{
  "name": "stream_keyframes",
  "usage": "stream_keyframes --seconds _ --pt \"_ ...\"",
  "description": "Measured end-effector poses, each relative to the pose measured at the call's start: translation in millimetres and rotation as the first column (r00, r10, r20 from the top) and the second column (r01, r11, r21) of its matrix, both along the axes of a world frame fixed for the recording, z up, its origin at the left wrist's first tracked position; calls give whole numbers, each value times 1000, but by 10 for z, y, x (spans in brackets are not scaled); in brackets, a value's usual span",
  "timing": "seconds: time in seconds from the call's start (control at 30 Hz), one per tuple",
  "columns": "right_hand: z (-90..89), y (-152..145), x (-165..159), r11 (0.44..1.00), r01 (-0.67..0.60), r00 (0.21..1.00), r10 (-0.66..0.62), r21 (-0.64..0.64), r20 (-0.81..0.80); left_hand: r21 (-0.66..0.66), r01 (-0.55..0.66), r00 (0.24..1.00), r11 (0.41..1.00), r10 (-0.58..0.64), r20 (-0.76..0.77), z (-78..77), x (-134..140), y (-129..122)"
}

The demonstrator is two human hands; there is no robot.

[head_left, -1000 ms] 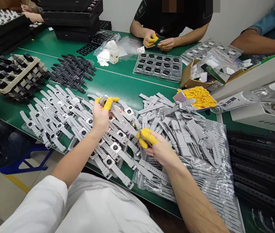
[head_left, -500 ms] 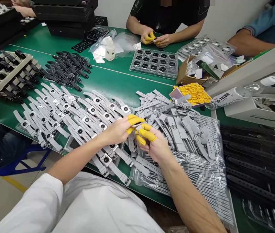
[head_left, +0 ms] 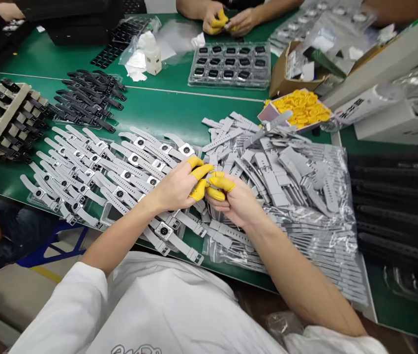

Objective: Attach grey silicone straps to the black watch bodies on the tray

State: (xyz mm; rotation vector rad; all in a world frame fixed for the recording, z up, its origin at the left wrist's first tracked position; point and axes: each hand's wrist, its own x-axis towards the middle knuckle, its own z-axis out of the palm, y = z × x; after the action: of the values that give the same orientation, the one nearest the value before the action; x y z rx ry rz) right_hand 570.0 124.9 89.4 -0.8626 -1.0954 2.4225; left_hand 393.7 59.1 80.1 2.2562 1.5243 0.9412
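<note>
My left hand (head_left: 181, 184) and my right hand (head_left: 233, 196) meet fingertip to fingertip above the table, both closed, with yellow finger cots on thumb and fingers. A grey watch strap (head_left: 209, 178) shows as a small bit at the right fingertips. What the left fingers pinch is mostly hidden by them. Under and left of my left hand lie rows of watches with grey straps (head_left: 164, 230), backs up. Beyond my right hand is a heap of loose grey straps (head_left: 271, 179), partly on clear plastic sleeves (head_left: 315, 250) packed with more.
Yellow finger cots fill a small box (head_left: 297, 109) behind the heap. Farther back are a clear tray (head_left: 229, 81) of watch bodies, a carton (head_left: 286, 73) and a white bottle (head_left: 153, 60). Black-strapped watches (head_left: 87, 101) lie left. A co-worker's hands (head_left: 227, 22) work opposite.
The view has tipped downward, so the co-worker's torso has left the picture. My fingertips have closed tighter together, covering more of the small parts between them.
</note>
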Motion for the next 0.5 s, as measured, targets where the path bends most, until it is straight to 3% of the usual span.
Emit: stream_keyframes --seconds 0.13,0.37,0.5 --pt "-16 18 -2 1000 3 999 -3 -8 -33 22 16 1000 1000 -16 -15 -25 -11 31" --pt "50 34 19 998 17 987 -7 61 -160 14 107 959 994 -107 264 63 -52 93" --pt "78 44 25 1000 15 983 -13 12 -185 17 81 981 997 -83 176 142 -43 78"
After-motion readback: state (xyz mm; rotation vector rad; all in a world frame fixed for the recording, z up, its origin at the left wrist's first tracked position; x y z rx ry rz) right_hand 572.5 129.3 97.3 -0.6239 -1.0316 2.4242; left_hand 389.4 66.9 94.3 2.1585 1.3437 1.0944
